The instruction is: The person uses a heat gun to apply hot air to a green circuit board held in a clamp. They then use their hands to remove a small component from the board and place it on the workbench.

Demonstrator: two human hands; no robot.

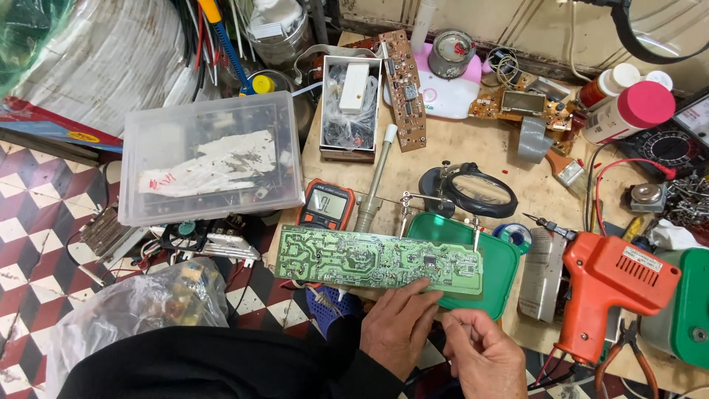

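Observation:
A long green circuit board (377, 260) lies solder side up across the bench's near edge, partly over a green plastic lid (496, 260). My left hand (397, 325) grips the board's near edge towards its right end, fingers reaching under and onto it. My right hand (484, 355) sits just right of the left hand, below the board, fingers curled; I cannot tell whether it holds anything small.
An orange soldering gun (609, 284) lies to the right. A magnifier on a stand (478, 193), an orange multimeter (326, 205) and a clear plastic box (210, 155) sit behind the board. A brown circuit board (405, 89), tape and bottles crowd the far bench.

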